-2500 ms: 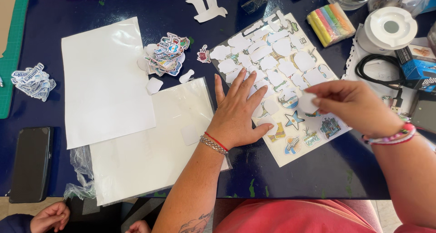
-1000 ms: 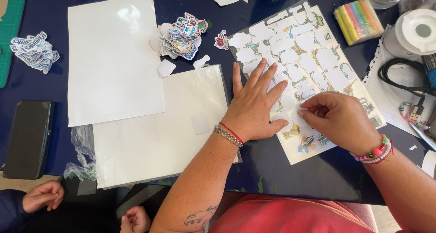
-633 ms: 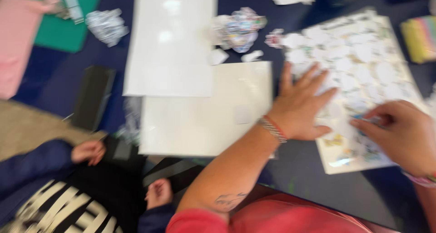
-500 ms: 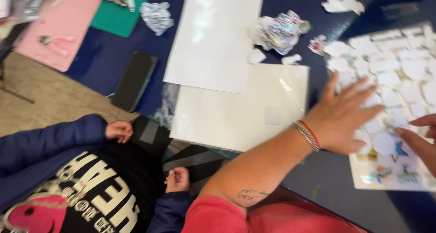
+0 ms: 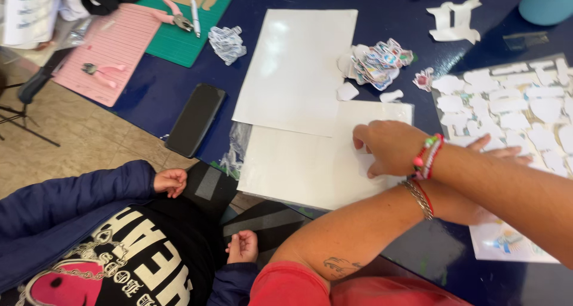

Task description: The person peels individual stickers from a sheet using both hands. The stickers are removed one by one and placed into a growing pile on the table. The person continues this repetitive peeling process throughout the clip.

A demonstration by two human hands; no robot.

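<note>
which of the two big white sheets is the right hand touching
The lower white sheet, nearest the person: the right hand rests on its right edge. The upper white sheet lies untouched.

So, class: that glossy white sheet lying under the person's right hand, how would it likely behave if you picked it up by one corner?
The glossy white sheet looks thin and lies flat, so it would probably droop rather than stay stiff. Its shiny surface reflects light, so it may slide easily on the dark blue table. The right hand presses it with its fingers, suggesting it is light and shifts readily.
</note>
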